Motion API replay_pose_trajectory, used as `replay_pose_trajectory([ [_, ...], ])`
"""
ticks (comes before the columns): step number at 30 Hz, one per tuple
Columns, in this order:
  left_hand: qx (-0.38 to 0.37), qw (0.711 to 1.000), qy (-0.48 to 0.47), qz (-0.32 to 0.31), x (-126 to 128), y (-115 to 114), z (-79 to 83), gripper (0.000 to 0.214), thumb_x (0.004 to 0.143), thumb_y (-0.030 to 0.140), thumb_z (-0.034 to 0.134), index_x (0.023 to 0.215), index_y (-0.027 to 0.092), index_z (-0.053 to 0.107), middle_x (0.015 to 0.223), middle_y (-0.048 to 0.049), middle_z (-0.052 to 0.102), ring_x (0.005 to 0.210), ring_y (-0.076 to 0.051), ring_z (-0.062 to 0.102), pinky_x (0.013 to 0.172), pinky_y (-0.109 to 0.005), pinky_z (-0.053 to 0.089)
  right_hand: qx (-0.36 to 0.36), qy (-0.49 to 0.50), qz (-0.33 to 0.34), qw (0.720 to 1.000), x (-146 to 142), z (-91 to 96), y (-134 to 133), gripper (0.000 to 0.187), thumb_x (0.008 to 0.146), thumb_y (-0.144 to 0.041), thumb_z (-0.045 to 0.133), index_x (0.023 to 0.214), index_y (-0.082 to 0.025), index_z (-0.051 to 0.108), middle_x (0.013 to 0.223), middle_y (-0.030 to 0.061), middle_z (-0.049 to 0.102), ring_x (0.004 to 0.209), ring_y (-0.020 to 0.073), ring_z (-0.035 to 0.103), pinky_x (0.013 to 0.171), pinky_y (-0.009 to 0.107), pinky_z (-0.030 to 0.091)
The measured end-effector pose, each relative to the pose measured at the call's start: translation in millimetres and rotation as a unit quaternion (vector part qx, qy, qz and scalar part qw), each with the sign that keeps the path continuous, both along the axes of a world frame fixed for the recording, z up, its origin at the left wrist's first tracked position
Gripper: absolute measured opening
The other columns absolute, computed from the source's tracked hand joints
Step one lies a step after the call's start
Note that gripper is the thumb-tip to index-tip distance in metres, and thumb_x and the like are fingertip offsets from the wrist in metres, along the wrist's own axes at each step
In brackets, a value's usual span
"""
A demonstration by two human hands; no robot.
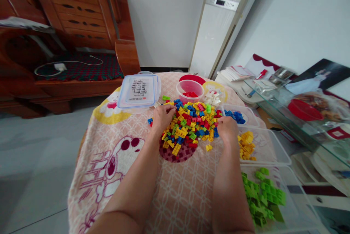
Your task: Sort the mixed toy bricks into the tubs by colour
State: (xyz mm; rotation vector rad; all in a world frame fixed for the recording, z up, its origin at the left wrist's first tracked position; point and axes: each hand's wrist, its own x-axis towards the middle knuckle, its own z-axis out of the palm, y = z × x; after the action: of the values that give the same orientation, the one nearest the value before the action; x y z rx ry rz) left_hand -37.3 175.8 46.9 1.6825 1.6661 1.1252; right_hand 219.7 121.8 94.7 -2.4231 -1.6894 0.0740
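Observation:
A heap of small plastic bricks (191, 124) in red, yellow, blue and green lies on a pink patterned cloth (120, 161). My left hand (162, 117) rests on the heap's left edge, its fingers curled into the bricks. My right hand (227, 129) sits at the heap's right edge with its fingers bent down among the pieces. What either hand holds, if anything, is hidden under the fingers.
Clear tubs stand to the right: one with blue bricks (237, 116), one with yellow (247, 145), one with green (262, 197). A round tub of red bricks (189, 91), white pieces (213, 98) and a flat lid (139, 91) lie behind. A glass table (300, 117) is at right, a wooden bench (68, 37) at left.

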Motion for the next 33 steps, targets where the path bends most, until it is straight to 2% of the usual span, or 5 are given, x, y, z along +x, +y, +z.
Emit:
replay_pose_trajectory([
  [6,-0.005,1.000,0.003,0.003,-0.2,-1.0,1.4,0.030,0.086,0.028,0.058,0.102,0.019,0.082,0.088,-0.0040,0.080,0.077,-0.019,0.070,0.076,-0.029,0.052,-0.035,0.002,0.018,0.999,-6.6,-2.7,1.5,0.033,0.084,-0.012,0.057,0.105,-0.024,0.081,0.105,0.0086,0.079,0.105,0.0233,0.072,0.082,0.026,0.048],
  [15,0.007,1.000,0.003,0.002,-0.1,-0.1,-0.6,0.029,0.086,0.029,0.058,0.100,0.019,0.082,0.088,-0.0037,0.080,0.074,-0.019,0.068,0.074,-0.029,0.051,0.036,0.037,0.009,0.999,3.9,-1.6,4.7,0.033,0.089,-0.015,0.050,0.097,-0.018,0.082,0.096,0.0120,0.079,0.093,0.0224,0.073,0.078,0.025,0.048],
  [23,0.009,1.000,0.000,0.000,-0.1,0.6,-2.5,0.030,0.086,0.028,0.058,0.101,0.019,0.082,0.089,-0.0043,0.080,0.078,-0.020,0.070,0.078,-0.030,0.053,-0.062,-0.014,0.030,0.998,-3.1,-3.6,2.2,0.022,0.080,-0.014,0.062,0.088,-0.023,0.081,0.098,0.0091,0.080,0.098,0.0234,0.073,0.075,0.026,0.047],
  [28,0.008,1.000,-0.004,-0.002,0.1,-0.7,-0.8,0.029,0.086,0.028,0.058,0.101,0.019,0.082,0.089,-0.0042,0.080,0.078,-0.020,0.070,0.078,-0.030,0.053,-0.025,0.001,0.012,1.000,-3.2,-11.4,6.1,0.027,0.078,-0.009,0.060,0.087,-0.023,0.082,0.096,0.0085,0.080,0.095,0.0231,0.074,0.076,0.026,0.049],
  [33,0.004,1.000,-0.004,-0.001,0.4,-0.4,-0.8,0.029,0.086,0.028,0.058,0.100,0.018,0.082,0.090,-0.0041,0.080,0.076,-0.019,0.070,0.077,-0.029,0.053,0.113,0.096,0.012,0.989,7.9,-17.9,12.6,0.029,0.079,-0.012,0.056,0.088,-0.020,0.082,0.088,0.0077,0.080,0.085,0.0214,0.073,0.079,0.026,0.052],
])
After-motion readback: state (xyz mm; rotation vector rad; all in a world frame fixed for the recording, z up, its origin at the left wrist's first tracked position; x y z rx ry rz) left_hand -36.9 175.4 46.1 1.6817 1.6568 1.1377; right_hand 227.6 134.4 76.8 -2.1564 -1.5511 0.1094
